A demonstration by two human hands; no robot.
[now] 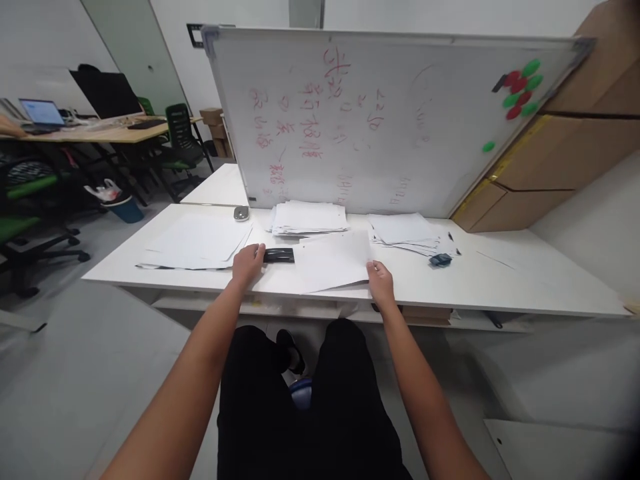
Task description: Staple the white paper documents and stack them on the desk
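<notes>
My left hand is closed round the left end of a long black stapler-like tool, which lies low over the white table. The tool's right end meets the left edge of a white paper sheet; whether the paper goes into it is hard to tell. A small dark dot shows on the sheet near that edge. At the sheet's right edge, my right hand pinches the paper between thumb and fingers. Just behind the sheet sits a thick paper stack.
More loose sheets lie left, and another paper pile right, beside a dark crumpled item. A computer mouse rests near the back. A whiteboard stands along the table's rear, with cardboard boxes at its right.
</notes>
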